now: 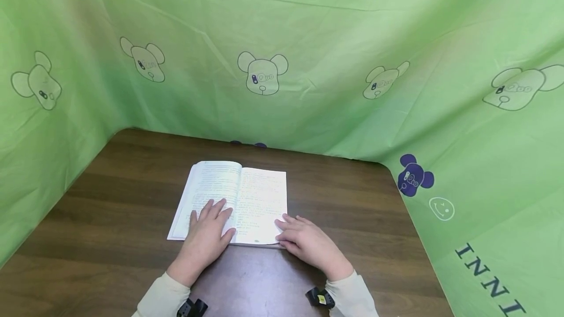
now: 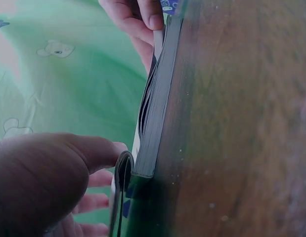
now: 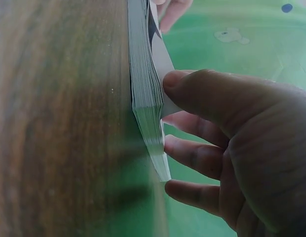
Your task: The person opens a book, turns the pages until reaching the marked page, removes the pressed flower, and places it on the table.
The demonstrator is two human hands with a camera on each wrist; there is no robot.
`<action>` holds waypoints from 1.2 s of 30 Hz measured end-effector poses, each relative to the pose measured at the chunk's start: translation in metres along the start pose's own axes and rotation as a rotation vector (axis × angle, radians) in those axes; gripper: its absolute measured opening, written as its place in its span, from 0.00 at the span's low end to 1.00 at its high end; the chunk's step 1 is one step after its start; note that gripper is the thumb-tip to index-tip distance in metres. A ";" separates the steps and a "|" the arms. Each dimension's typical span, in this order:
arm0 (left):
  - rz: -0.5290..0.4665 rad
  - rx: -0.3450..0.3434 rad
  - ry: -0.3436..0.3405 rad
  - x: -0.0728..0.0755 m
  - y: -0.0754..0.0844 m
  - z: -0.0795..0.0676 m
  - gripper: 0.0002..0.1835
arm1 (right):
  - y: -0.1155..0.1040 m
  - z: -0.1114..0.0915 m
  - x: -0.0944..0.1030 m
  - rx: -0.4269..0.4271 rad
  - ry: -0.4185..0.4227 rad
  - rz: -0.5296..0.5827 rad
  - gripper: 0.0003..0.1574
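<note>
An open book (image 1: 264,199) with printed pages lies flat on the wooden table. My left hand (image 1: 208,234) rests on the lower part of the left page, fingers spread and thumb near the spine. At the lower right corner of the right page is my right hand (image 1: 310,243), its fingertips touching the margin. In the right wrist view the thumb (image 3: 176,81) touches the top page, and the other fingers are fairly straight along the book's edge. The upper pages bow slightly away from the page block (image 2: 160,98) in the left wrist view.
The brown table (image 1: 343,199) extends around the book. A green cloth (image 1: 308,23) with printed bear heads stands behind the table and along both sides. Black wrist devices (image 1: 320,298) are strapped over the pale sleeves.
</note>
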State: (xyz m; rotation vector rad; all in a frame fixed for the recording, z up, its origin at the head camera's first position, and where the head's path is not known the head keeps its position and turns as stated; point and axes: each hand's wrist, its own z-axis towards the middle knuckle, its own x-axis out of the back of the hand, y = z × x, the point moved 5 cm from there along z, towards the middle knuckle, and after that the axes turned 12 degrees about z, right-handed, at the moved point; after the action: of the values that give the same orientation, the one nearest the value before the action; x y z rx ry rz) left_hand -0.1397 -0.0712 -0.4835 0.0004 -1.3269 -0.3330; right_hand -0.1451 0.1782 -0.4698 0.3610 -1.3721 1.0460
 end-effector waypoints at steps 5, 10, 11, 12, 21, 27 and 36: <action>-0.014 -0.104 -0.011 -0.002 0.006 0.000 0.22 | 0.000 0.000 0.000 -0.015 0.005 0.011 0.04; -0.031 -0.154 -0.055 -0.003 0.010 -0.002 0.16 | -0.001 0.001 0.000 -0.024 0.011 0.002 0.03; -0.035 -0.150 -0.066 -0.003 0.010 -0.002 0.15 | -0.001 0.002 0.000 -0.022 0.014 -0.005 0.02; -0.038 -0.146 -0.077 -0.003 0.011 -0.002 0.14 | -0.001 0.002 0.000 -0.021 0.017 -0.011 0.02; -0.083 -0.131 -0.123 -0.004 0.012 -0.004 0.23 | 0.000 0.000 0.002 0.002 0.080 -0.032 0.06; -0.089 -0.120 -0.116 -0.004 0.013 -0.004 0.24 | -0.002 -0.001 0.005 0.063 0.165 -0.075 0.17; -0.083 -0.116 -0.102 -0.008 0.012 -0.004 0.20 | -0.003 0.000 0.008 0.084 0.219 -0.041 0.14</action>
State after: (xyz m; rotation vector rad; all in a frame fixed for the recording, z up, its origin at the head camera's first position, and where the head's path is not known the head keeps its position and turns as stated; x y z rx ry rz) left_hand -0.1346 -0.0590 -0.4896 -0.0601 -1.4090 -0.4852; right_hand -0.1443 0.1798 -0.4613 0.3248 -1.1236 1.0785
